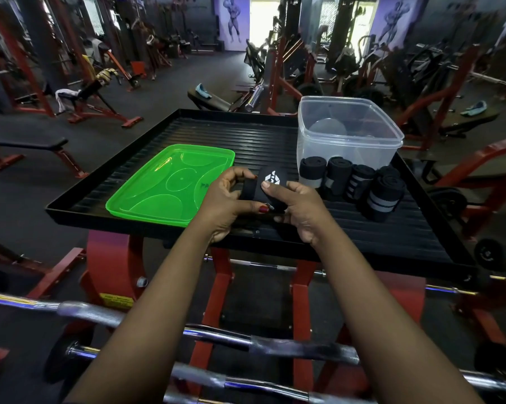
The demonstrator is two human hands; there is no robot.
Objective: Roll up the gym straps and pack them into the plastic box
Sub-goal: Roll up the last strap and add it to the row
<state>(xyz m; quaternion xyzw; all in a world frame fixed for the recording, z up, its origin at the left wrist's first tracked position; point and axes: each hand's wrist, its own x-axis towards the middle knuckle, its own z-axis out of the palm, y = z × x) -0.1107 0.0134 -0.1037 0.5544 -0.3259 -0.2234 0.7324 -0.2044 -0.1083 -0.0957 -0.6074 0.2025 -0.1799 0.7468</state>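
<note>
Both hands pinch a black logo-printed gym strap [263, 186] just above the ribbed black tray [246, 135]. The left hand [225, 196] curls its fingers round the strap's left end, and the right hand [301, 211] presses a thumb on top with fingers beneath. The strap spans the two hands roughly left to right. The clear plastic box [313, 147] stands farther off to the right, behind four rolled straps [351, 182], so the right hand looks better placed to carry it there.
</note>
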